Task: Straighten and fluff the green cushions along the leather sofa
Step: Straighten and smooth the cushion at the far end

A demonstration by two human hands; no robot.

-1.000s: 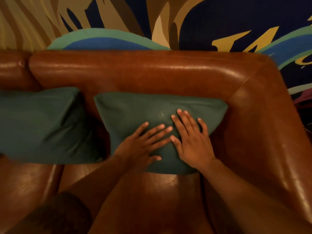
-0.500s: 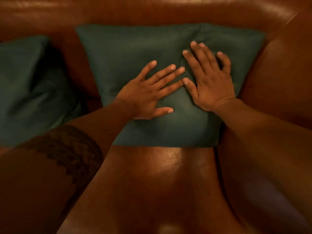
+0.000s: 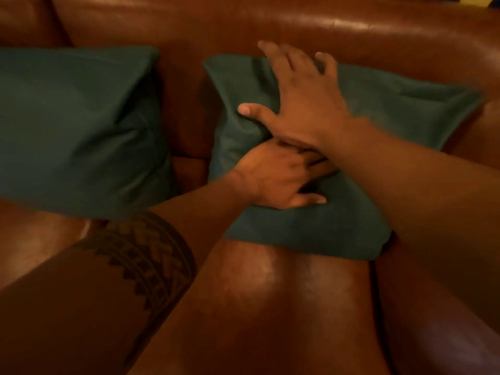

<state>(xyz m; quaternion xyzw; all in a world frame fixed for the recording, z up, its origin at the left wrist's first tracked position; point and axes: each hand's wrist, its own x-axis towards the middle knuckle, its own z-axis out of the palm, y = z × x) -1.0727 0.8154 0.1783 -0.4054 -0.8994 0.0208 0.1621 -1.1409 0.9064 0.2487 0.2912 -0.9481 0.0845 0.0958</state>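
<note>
Two dark green cushions lean against the back of the brown leather sofa (image 3: 284,23). The right cushion (image 3: 400,112) stands in the sofa's corner, dented in the middle. My left hand (image 3: 270,180) presses flat on its centre, thumb out; its fingertips are hidden under my right wrist. My right hand (image 3: 300,104) crosses above the left hand with its fingers spread, lying over the cushion's upper part, and its fingertips reach the top edge. It is motion-blurred. The left cushion (image 3: 75,117) stands untouched, slightly creased.
The sofa's armrest (image 3: 484,125) rises just right of the right cushion. A narrow gap of leather (image 3: 184,104) separates the two cushions. The shiny seat (image 3: 270,293) stretches in front of them. My tattooed left forearm (image 3: 135,261) crosses the lower left.
My right hand has slid up and left over the cushion to its top edge, crossing above my left hand. The left hand stays pressed on the middle. The view has swung left.
</note>
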